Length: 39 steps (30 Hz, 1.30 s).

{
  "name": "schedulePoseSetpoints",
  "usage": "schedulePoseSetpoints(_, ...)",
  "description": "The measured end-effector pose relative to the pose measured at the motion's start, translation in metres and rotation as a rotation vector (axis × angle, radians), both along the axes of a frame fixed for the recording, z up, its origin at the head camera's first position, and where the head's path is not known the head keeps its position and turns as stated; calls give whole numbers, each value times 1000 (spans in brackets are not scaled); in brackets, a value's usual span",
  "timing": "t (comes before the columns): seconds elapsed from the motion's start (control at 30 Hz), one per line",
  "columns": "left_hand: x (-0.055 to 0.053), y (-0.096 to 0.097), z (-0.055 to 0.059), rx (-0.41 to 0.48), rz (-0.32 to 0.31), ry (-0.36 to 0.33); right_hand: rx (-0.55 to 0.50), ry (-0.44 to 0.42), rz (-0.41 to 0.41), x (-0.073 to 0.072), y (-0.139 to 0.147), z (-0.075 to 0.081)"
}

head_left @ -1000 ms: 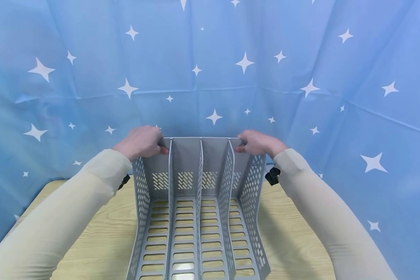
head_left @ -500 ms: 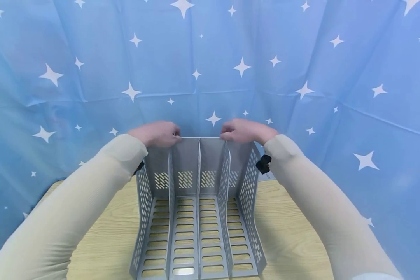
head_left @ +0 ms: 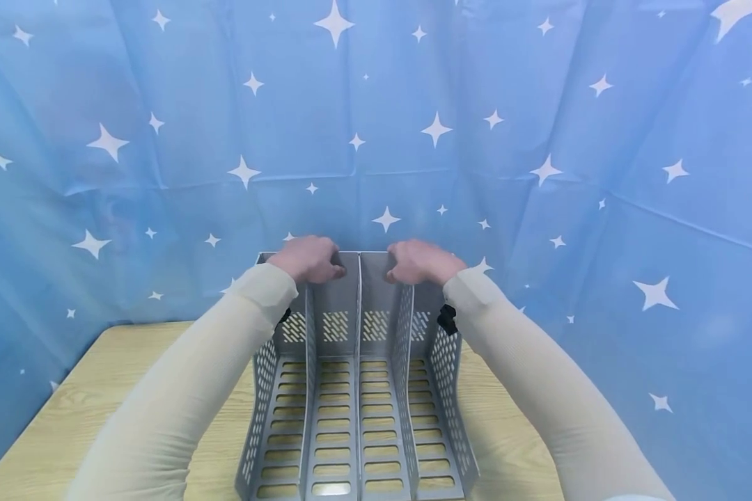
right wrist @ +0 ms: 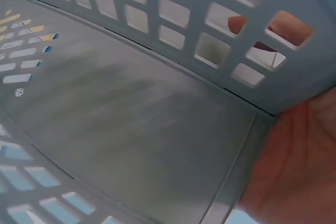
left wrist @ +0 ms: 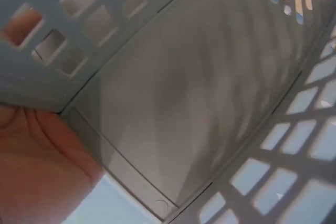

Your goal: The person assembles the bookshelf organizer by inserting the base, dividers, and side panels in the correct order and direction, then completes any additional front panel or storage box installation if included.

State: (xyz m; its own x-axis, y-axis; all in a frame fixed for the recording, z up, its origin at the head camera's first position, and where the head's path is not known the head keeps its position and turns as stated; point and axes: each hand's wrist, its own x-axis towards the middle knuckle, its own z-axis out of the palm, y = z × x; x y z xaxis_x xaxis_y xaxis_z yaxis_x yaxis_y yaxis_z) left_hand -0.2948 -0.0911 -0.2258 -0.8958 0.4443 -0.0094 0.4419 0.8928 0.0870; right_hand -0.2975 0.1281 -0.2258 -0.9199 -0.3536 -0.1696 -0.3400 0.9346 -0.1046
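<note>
A grey plastic file organizer (head_left: 335,296) stands on the table, its slotted base facing me and perforated dividers running front to back. My left hand (head_left: 310,259) grips the top edge of its back panel left of the central divider, thumb in front. On the other side of that divider, my right hand (head_left: 421,261) grips the same edge, also with the thumb in front. The fingers behind the panel are hidden. In the left wrist view, my left palm (left wrist: 42,171) meets the panel edge beside a divider. The right wrist view shows my right palm (right wrist: 294,161) likewise.
Under the organizer is a light wood-grain table (head_left: 131,355). A blue curtain (head_left: 388,153) with white stars hangs close behind and along both sides. A black wrist device (head_left: 448,319) sits below the right cuff.
Both hands let go of the back panel's outer parts, slid inward along its top edge and took hold nearer the middle. The organizer stays about where it was; the head view shifts slightly.
</note>
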Motion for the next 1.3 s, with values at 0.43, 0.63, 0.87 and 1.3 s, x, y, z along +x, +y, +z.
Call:
schedulePoseSetpoints(0.43, -7, -2, -8, -19, 18, 16, 56, -41, 27, -4, -6, 4)
schedulePoseSetpoints(0.63, -4, -6, -8, -32, 13, 9, 83, -98, 65, -6, -13, 9)
schedulePoseSetpoints(0.87, -8, -2, -1, -35, 7, 9, 95, -15, 6, -11, -15, 9)
schedulePoseSetpoints(1.3, -11, -2, -4, -38, 35, -24, 113, -63, 32, -14, -14, 9)
